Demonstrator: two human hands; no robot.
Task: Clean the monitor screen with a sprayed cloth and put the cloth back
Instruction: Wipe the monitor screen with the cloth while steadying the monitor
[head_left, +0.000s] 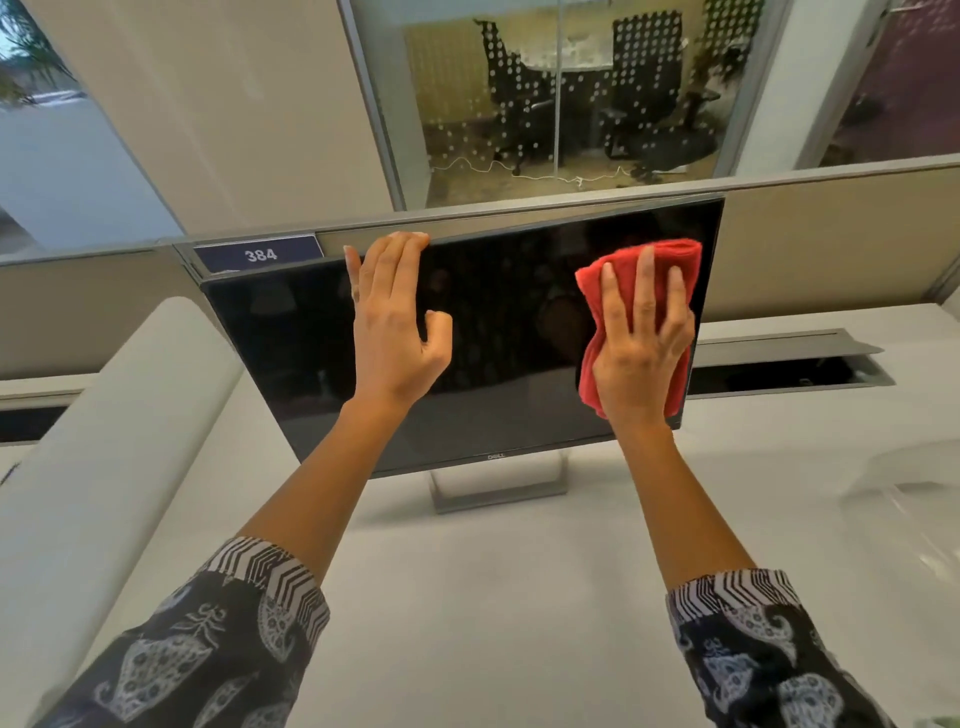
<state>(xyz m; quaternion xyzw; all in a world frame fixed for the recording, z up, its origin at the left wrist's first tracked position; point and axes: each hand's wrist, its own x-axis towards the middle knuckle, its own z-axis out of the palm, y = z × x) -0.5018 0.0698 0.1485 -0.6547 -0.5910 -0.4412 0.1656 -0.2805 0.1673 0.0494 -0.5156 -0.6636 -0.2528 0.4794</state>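
Observation:
A black monitor (509, 332) with a dark screen stands on a grey stand on the white desk. My left hand (395, 322) lies against the screen near the top middle, its fingertips hooked over the monitor's top edge and its thumb spread to the right. My right hand (641, 343) presses a red cloth (670, 260) flat against the right part of the screen with straight, spread fingers. The cloth shows above, left of and below the hand. No spray bottle is in view.
The white desk (493, 597) runs toward me below the monitor. A beige partition (831, 249) with a "384" label (260, 254) stands behind it. A cable slot (789, 369) opens at the back right. A white curved divider (104, 441) rises at left. A blurred clear object (914, 483) sits at right.

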